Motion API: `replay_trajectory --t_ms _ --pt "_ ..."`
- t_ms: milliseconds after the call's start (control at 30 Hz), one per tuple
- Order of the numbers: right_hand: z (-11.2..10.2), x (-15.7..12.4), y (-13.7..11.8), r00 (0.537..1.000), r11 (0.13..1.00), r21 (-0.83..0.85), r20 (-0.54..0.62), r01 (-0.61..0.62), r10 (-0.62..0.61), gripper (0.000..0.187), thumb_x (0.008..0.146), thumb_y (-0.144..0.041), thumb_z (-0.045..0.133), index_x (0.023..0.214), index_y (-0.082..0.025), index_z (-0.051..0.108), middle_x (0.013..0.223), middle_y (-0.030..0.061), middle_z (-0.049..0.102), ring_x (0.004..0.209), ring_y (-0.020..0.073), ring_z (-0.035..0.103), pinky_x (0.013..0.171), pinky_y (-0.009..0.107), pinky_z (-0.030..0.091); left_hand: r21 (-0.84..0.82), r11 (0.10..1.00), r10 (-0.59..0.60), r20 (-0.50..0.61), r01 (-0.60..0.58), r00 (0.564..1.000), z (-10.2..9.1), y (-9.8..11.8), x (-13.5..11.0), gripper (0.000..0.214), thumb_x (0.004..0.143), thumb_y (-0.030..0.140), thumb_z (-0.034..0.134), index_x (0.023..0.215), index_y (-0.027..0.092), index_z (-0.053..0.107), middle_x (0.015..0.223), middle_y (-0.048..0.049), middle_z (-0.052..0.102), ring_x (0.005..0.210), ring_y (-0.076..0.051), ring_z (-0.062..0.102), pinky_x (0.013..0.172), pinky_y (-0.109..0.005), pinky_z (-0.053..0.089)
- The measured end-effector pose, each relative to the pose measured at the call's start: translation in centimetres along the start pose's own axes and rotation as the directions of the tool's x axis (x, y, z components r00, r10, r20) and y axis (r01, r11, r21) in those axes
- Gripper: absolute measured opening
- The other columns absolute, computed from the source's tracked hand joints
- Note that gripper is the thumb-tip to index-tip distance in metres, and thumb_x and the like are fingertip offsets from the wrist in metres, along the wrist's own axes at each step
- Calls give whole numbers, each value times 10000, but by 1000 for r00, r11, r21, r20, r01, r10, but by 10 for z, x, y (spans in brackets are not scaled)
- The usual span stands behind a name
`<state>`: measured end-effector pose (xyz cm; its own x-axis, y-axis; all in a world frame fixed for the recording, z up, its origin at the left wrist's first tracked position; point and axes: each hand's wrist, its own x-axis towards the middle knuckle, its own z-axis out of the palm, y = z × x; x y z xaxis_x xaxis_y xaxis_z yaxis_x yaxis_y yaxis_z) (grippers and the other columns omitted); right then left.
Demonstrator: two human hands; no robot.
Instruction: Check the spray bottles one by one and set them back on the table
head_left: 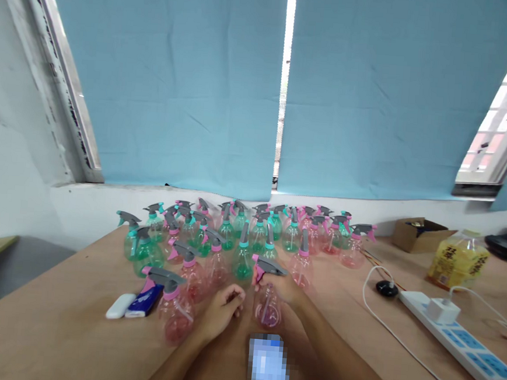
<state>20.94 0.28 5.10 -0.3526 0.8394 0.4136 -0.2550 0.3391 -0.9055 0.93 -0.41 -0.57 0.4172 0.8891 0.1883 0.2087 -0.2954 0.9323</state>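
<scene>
A pink spray bottle (267,308) with a grey trigger head stands on the wooden table (70,339) right in front of me. My right hand (287,287) is wrapped round its neck just below the head. My left hand (221,311) rests on the table just left of that bottle, fingers curled in, nothing visible inside them. Another pink spray bottle (173,315) stands left of my left hand. Behind them stands a crowd of several green and pink spray bottles (241,236).
A white object (120,306) and a blue one (145,303) lie left of the bottles. A power strip (461,341) with a plugged charger and white cable runs along the right. A yellow jug (457,261) and cardboard box (421,233) stand far right. Blue curtains hang behind.
</scene>
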Motion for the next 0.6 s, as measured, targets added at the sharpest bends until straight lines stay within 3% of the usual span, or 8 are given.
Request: replay_trajectory --t_ms 267,500,600 --pt "1 -2 -9 999 996 -94 35 13 -9 243 643 -127 528 811 -186 693 546 -34 611 559 142 594 579 252 413 4 1000 5 15 -5 1000 -1 -2 1 271 923 416 507 833 172 582 694 21 563 605 -125 532 607 -233 391" --pt "5 -4 -3 1000 1000 -26 1 -4 4 164 649 -143 525 717 -184 668 619 -12 630 559 137 583 577 264 439 10 1000 3 37 -4 999 -3 0 1 281 914 429 518 811 176 581 699 20 566 618 -128 535 622 -234 394" --pt "4 -5 -2 1000 998 -62 -22 16 -18 211 645 -131 533 776 -190 688 613 -20 628 554 136 579 584 263 438 6 1000 -8 40 8 999 -4 0 1 280 915 433 517 826 177 585 703 20 571 616 -127 535 620 -233 391"
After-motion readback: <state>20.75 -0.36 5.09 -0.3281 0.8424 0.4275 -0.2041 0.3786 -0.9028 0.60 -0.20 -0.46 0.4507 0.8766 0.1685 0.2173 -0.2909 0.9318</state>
